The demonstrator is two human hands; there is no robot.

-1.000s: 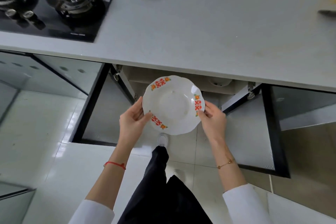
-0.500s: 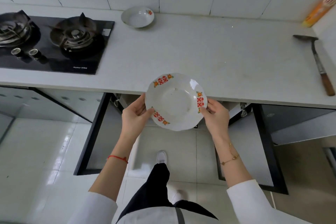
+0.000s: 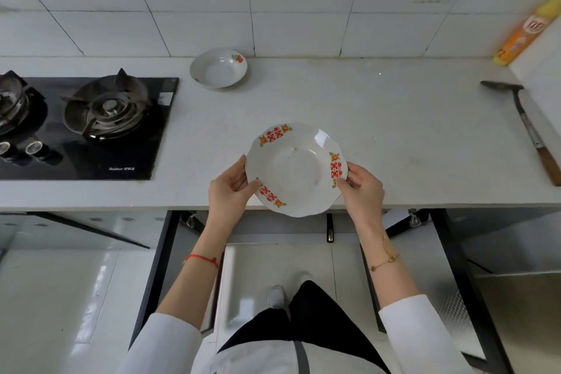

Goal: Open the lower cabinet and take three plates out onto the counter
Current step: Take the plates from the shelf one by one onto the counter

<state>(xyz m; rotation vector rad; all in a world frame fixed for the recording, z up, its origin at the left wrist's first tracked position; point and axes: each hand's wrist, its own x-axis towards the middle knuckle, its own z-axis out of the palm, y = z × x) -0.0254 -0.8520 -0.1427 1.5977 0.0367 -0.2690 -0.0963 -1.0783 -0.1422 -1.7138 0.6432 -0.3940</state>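
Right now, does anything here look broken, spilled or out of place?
Nothing looks broken or spilled. Both hands, left and right, hold the plate level at the counter edge. Both cabinet doors below hang open, which fits the job.

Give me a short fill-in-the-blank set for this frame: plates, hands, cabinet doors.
1. The decorated plate is gripped by ____ hands.
2. Another plate sits on the counter near the ____ wall.
3. The lower cabinet doors stand ____.
4. Left of the counter plate is a gas ____.

Missing words: both; tiled; open; stove
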